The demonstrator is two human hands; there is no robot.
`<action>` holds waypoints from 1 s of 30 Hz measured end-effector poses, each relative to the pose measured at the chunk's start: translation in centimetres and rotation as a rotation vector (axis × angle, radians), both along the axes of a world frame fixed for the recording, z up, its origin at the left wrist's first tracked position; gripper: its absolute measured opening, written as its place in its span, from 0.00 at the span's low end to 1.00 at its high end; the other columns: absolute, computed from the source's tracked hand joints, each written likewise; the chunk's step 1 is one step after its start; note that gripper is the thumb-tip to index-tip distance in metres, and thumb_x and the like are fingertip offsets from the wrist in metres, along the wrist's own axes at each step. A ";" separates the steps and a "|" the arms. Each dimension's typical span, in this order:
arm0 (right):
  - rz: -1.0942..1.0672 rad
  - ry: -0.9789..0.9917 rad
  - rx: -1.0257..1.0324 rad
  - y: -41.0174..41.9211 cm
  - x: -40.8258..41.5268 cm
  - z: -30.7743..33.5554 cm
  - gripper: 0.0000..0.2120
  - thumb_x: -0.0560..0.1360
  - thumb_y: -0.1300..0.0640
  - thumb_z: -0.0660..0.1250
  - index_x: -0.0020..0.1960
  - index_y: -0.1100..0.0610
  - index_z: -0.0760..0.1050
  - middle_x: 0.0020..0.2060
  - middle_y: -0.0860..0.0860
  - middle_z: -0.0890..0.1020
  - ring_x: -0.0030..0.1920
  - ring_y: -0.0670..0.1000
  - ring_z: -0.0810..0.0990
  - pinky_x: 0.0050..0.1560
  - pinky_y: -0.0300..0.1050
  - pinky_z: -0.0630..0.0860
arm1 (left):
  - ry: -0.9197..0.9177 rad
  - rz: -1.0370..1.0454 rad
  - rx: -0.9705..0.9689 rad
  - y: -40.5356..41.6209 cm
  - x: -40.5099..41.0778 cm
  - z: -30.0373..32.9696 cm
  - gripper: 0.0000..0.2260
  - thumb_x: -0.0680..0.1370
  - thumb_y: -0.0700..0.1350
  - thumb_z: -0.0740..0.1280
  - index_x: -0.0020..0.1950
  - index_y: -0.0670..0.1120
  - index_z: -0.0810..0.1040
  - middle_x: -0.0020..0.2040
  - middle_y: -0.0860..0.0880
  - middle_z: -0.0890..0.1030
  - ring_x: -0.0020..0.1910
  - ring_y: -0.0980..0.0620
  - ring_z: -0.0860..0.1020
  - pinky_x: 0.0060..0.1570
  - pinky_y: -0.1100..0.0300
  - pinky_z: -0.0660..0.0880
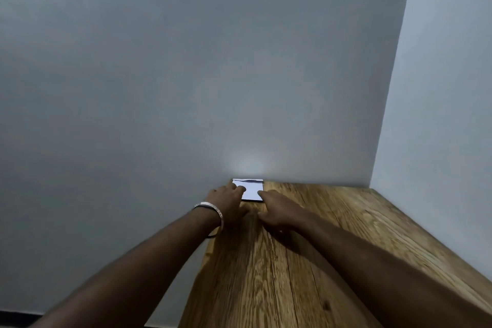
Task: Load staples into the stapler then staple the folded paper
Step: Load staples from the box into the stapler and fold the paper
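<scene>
Folded paper (pixel 251 190): white, plain, w/ a thin dark line along its upper edge. Table (pixel 306 261), lower right of frame: mid-brown wood w/ darker streaked grain and lighter yellowish patches. Wall (pixel 213 74), upper left and centre: flat grey-blue, w/ a pale whitish glow just above the paper. Side wall (pixel 439 88), right of frame: lighter grey-white. Bracelet (pixel 214 209) at centre was silver-white, w/ a thin black band (pixel 213 235) beside it.
</scene>
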State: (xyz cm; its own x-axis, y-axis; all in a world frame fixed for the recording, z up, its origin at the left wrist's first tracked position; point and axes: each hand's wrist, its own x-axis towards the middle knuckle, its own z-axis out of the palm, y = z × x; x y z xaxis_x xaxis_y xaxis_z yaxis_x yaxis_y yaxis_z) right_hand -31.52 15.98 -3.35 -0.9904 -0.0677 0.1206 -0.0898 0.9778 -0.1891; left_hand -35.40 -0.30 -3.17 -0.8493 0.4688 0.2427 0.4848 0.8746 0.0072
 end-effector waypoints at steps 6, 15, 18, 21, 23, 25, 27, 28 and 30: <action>-0.008 0.015 0.033 -0.2 -3.7 -1.7 0.29 0.78 0.50 0.57 0.78 0.52 0.58 0.75 0.53 0.68 0.71 0.61 0.67 0.66 0.56 0.69 | -0.052 0.029 0.038 1.3 -4.4 -2.6 0.21 0.79 0.58 0.57 0.67 0.48 0.69 0.67 0.45 0.71 0.63 0.42 0.74 0.58 0.49 0.69; 0.051 -0.015 0.133 0.4 -4.1 -2.4 0.17 0.82 0.51 0.50 0.58 0.56 0.74 0.60 0.57 0.80 0.61 0.57 0.75 0.69 0.56 0.62 | -0.094 0.015 0.061 2.3 -4.4 -4.4 0.18 0.82 0.52 0.48 0.62 0.48 0.74 0.63 0.46 0.75 0.63 0.45 0.73 0.58 0.47 0.70; 0.033 -0.052 0.125 0.2 -3.0 -2.6 0.19 0.83 0.49 0.49 0.63 0.56 0.74 0.62 0.55 0.79 0.65 0.60 0.71 0.68 0.59 0.65 | -0.101 0.032 0.020 2.4 -3.1 -4.5 0.19 0.82 0.52 0.48 0.66 0.49 0.71 0.66 0.47 0.73 0.66 0.45 0.71 0.60 0.46 0.69; 0.016 -0.035 0.095 0.0 -1.2 -2.7 0.19 0.82 0.48 0.51 0.61 0.55 0.75 0.60 0.53 0.80 0.65 0.60 0.73 0.68 0.60 0.66 | -0.106 0.040 -0.011 2.2 -1.5 -4.8 0.20 0.82 0.52 0.48 0.70 0.50 0.68 0.69 0.47 0.71 0.68 0.45 0.69 0.64 0.44 0.67; 0.000 -0.019 0.086 0.0 0.4 -2.7 0.19 0.82 0.47 0.52 0.64 0.53 0.76 0.62 0.52 0.80 0.66 0.59 0.72 0.66 0.60 0.69 | -0.126 0.033 -0.004 2.1 -0.2 -4.9 0.20 0.82 0.52 0.48 0.72 0.51 0.66 0.71 0.48 0.69 0.70 0.46 0.67 0.66 0.44 0.65; -0.012 -0.002 0.107 0.1 2.0 -2.7 0.20 0.81 0.47 0.53 0.67 0.52 0.74 0.65 0.51 0.79 0.67 0.57 0.71 0.64 0.59 0.71 | -0.139 0.020 -0.004 1.9 1.2 -4.9 0.21 0.82 0.52 0.48 0.73 0.51 0.65 0.73 0.49 0.67 0.72 0.47 0.66 0.69 0.43 0.62; -0.010 0.017 0.115 0.2 3.8 -2.7 0.20 0.82 0.48 0.54 0.68 0.51 0.74 0.66 0.51 0.79 0.66 0.56 0.73 0.64 0.57 0.71 | -0.140 0.013 -0.003 1.8 2.8 -4.8 0.21 0.82 0.52 0.49 0.74 0.51 0.64 0.73 0.49 0.67 0.72 0.47 0.65 0.69 0.43 0.61; -0.008 0.022 0.113 0.2 4.8 -2.6 0.19 0.82 0.48 0.54 0.68 0.51 0.74 0.66 0.51 0.79 0.66 0.56 0.73 0.64 0.57 0.71 | -0.142 0.012 -0.002 1.8 3.8 -4.8 0.21 0.82 0.52 0.49 0.74 0.51 0.64 0.73 0.49 0.67 0.72 0.47 0.66 0.69 0.43 0.61; -0.003 0.035 0.109 0.2 6.6 -2.6 0.19 0.82 0.49 0.55 0.69 0.51 0.74 0.66 0.51 0.79 0.66 0.56 0.73 0.64 0.57 0.71 | -0.140 0.013 -0.008 1.6 5.5 -4.9 0.21 0.81 0.52 0.50 0.73 0.51 0.64 0.72 0.49 0.68 0.71 0.47 0.66 0.68 0.44 0.62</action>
State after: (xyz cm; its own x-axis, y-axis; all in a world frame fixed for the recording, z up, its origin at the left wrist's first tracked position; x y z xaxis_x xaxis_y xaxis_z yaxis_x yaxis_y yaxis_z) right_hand -24.88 16.22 -5.96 -0.9859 -0.0790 0.1476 -0.0913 0.9927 -0.0782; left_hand -29.90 1.30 -8.11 -0.8806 0.4590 0.1175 0.4682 0.8810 0.0675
